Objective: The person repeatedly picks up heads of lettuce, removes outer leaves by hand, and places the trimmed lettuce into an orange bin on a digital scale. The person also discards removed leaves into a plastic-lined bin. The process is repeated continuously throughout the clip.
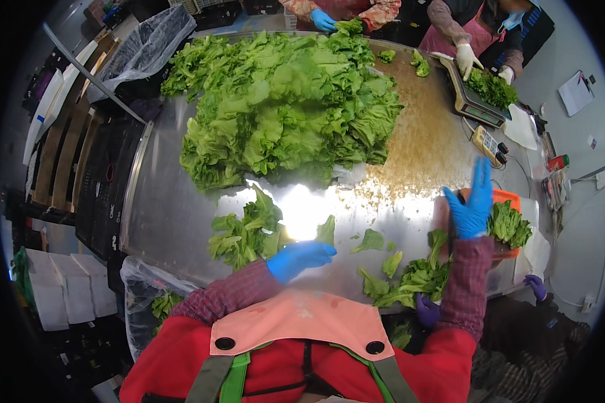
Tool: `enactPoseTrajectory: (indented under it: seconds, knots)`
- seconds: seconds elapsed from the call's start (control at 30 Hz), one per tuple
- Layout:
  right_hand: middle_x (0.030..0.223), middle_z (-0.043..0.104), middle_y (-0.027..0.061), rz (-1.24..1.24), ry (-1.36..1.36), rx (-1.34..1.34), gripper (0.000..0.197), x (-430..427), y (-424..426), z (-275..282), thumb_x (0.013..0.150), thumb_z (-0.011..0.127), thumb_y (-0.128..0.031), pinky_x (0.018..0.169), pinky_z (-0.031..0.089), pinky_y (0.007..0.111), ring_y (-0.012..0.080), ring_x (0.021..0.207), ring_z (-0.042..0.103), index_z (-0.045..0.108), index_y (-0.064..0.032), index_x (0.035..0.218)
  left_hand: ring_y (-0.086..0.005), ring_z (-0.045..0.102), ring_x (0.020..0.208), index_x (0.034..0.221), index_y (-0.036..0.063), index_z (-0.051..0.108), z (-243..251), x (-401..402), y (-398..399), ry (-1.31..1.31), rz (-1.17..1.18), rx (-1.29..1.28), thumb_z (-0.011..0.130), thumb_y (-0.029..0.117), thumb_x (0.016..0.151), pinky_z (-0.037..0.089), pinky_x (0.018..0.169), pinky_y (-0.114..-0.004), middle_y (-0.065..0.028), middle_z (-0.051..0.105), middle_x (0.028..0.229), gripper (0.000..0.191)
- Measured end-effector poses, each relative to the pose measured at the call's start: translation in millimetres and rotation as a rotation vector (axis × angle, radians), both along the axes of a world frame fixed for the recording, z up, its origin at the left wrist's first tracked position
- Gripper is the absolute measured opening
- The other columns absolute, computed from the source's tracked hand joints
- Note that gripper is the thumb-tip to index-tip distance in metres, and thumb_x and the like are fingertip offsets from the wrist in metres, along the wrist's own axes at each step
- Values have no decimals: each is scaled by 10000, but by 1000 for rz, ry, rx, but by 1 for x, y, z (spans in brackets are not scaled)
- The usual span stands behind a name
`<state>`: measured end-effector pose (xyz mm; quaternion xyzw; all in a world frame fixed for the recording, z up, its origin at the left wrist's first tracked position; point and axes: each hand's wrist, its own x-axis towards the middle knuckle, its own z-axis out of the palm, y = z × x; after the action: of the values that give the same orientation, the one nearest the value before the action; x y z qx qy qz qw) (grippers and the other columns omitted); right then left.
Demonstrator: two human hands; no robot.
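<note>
My left hand [301, 260], in a blue glove, hovers over or rests at the near edge of the metal table [156, 201], with nothing visible in it. Loose green leaves [252, 226] lie just beyond and left of it. My right hand [471, 201], also blue-gloved, is spread with its fingers pointing away, beside an orange basket [515, 199] that bears a bunch of leafy greens [506, 224]. A big heap of leafy greens [292, 101] covers the far middle of the table. More loose leaves [413, 282] lie between my hands, near my right forearm.
Across the table, two people handle greens, one at a weighing scale [479, 115]. A power strip [486, 143] lies near it. A purple-gloved person is at my right. Plastic-lined bins stand at the far left [141, 55] and near left [136, 297]; a black crate [98, 186] borders the table.
</note>
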<state>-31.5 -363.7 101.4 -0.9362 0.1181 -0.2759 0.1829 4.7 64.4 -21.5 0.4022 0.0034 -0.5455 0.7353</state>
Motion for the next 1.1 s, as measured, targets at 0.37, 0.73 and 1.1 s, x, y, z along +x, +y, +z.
enactPoseTrajectory:
  seconds: [0.37,0.73,1.1]
  knots:
    - [1637,30,268,333,163,292,1296,249,158,28,613,942,-394,1155,373,456,468,1443,295,132,-216,1609,-268,583,1257,1384,-58,518,-5,-1,15,-7,30,-33,504,283,1024,433,1108,-390,-167,574,1397,495]
    - [1573,194,330,199,429,131,981,250,184,21,738,880,-315,1112,417,467,469,1421,335,345,-233,1556,-278,597,1243,1368,-57,531,-13,-1,31,-23,50,-51,499,250,1027,437,1111,-401,-174,574,1395,460]
    - [1602,117,326,237,353,168,763,265,195,14,829,696,-26,1014,515,410,430,1289,528,411,-198,1516,-318,560,1285,1382,-62,509,-18,-4,25,116,83,-44,490,230,1025,413,1133,-418,-193,528,1442,462]
